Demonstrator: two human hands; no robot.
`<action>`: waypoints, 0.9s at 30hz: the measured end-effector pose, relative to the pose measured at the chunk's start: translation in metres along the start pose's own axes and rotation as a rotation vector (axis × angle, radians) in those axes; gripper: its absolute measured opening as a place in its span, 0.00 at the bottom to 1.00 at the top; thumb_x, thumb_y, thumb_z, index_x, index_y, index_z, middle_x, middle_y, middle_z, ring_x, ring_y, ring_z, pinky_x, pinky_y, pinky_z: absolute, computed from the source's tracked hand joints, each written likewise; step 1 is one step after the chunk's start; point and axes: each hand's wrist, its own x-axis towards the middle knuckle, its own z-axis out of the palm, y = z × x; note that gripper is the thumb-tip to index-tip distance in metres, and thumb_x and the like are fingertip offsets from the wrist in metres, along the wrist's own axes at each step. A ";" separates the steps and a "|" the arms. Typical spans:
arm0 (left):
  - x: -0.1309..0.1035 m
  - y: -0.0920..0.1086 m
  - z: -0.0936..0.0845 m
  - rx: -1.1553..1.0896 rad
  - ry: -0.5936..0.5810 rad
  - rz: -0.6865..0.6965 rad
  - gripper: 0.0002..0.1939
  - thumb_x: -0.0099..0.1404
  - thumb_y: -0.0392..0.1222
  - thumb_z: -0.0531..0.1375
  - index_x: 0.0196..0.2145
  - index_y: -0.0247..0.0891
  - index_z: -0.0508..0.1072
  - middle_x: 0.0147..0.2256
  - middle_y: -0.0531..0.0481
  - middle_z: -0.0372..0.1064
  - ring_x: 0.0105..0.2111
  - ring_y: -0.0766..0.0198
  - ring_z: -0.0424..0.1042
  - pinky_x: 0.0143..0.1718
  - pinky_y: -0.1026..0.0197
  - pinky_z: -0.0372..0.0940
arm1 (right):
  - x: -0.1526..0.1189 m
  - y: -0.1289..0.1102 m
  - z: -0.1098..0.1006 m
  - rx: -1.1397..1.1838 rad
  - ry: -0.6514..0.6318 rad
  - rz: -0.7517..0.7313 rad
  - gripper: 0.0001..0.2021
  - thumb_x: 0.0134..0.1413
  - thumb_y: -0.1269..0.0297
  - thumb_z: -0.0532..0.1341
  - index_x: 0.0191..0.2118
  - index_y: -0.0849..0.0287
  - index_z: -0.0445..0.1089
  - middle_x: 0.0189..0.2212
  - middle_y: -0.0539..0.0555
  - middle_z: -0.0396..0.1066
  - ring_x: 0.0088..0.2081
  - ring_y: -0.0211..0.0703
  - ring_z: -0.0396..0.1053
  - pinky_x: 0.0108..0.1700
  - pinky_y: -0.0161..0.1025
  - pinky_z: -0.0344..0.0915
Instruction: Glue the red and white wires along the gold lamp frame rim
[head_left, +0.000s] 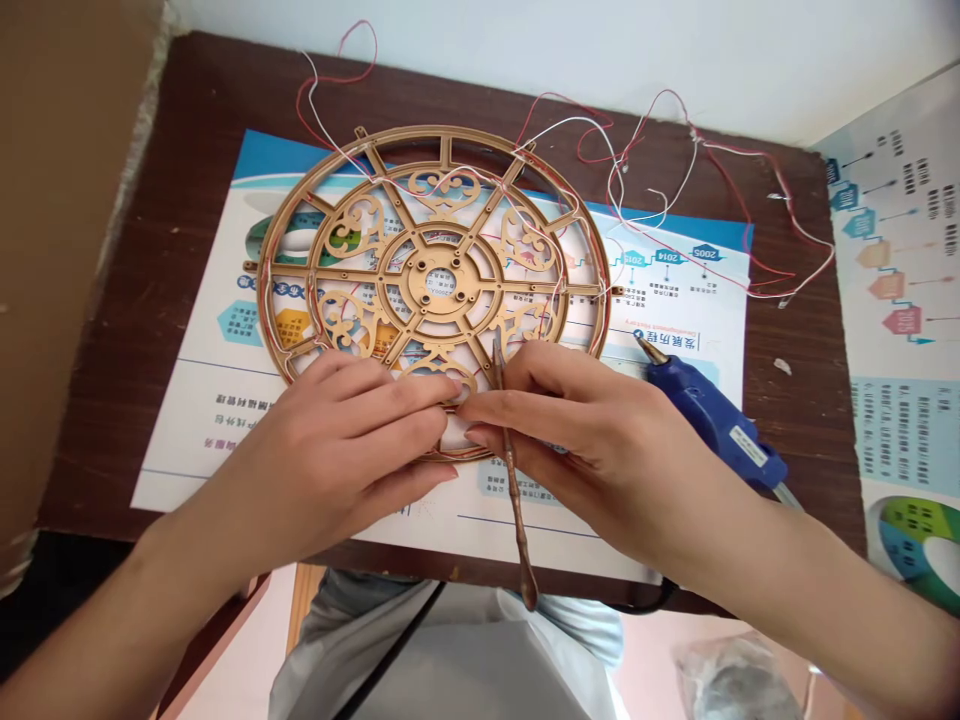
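Note:
A round gold openwork frame (480, 262) with spokes, scrollwork and a hub lies on a printed sheet. Thin red and white wires (592, 225) run along its rings. My left hand (352, 430) is closed at the near rim, its fingertips pressed onto the frame. Against those fingertips, my right hand (592, 430) pinches at the same spot; what lies between the fingers there is hidden. A slim brown metal pick (516, 500), pointed at the far end and rounded at the near end, is held in my right hand.
Right of the frame, a blue hot glue gun (716, 420) lies with its nozzle toward the frame. Loose wire ends (750, 150) spread over the dark wooden table (217, 90). The printed sheet (202, 400) lies underneath. A wall stands behind, and a clear plastic bag (739, 680) sits below the table edge.

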 end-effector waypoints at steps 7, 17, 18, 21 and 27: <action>0.001 0.000 -0.001 -0.001 0.005 0.010 0.06 0.82 0.43 0.64 0.49 0.39 0.73 0.59 0.46 0.82 0.47 0.56 0.76 0.46 0.50 0.64 | -0.002 0.000 -0.004 -0.034 0.020 -0.003 0.09 0.77 0.74 0.61 0.46 0.67 0.81 0.34 0.51 0.65 0.34 0.40 0.65 0.34 0.38 0.62; 0.002 0.000 0.000 -0.006 0.018 0.004 0.06 0.82 0.44 0.64 0.48 0.40 0.74 0.58 0.48 0.83 0.46 0.58 0.78 0.47 0.50 0.65 | -0.002 0.000 0.001 -0.007 0.028 -0.012 0.11 0.79 0.70 0.60 0.49 0.67 0.82 0.34 0.52 0.66 0.33 0.41 0.66 0.33 0.38 0.62; 0.002 0.000 0.000 -0.007 0.020 0.002 0.05 0.83 0.44 0.63 0.48 0.41 0.74 0.58 0.47 0.83 0.46 0.57 0.78 0.47 0.50 0.65 | -0.001 0.000 0.000 -0.007 0.030 -0.014 0.11 0.79 0.70 0.60 0.48 0.67 0.82 0.34 0.52 0.66 0.33 0.41 0.65 0.33 0.38 0.62; 0.002 0.001 0.000 -0.010 0.011 -0.007 0.05 0.83 0.44 0.63 0.49 0.41 0.74 0.58 0.47 0.83 0.48 0.57 0.79 0.47 0.49 0.66 | 0.000 -0.001 0.000 -0.005 0.012 -0.016 0.12 0.79 0.71 0.60 0.45 0.67 0.81 0.34 0.52 0.66 0.33 0.40 0.65 0.33 0.38 0.62; 0.001 0.001 0.000 -0.007 0.014 -0.025 0.04 0.83 0.45 0.63 0.50 0.45 0.74 0.58 0.50 0.83 0.48 0.57 0.81 0.47 0.48 0.68 | -0.001 -0.001 0.002 -0.004 0.001 -0.008 0.13 0.79 0.71 0.59 0.45 0.66 0.81 0.34 0.53 0.67 0.33 0.42 0.65 0.34 0.39 0.63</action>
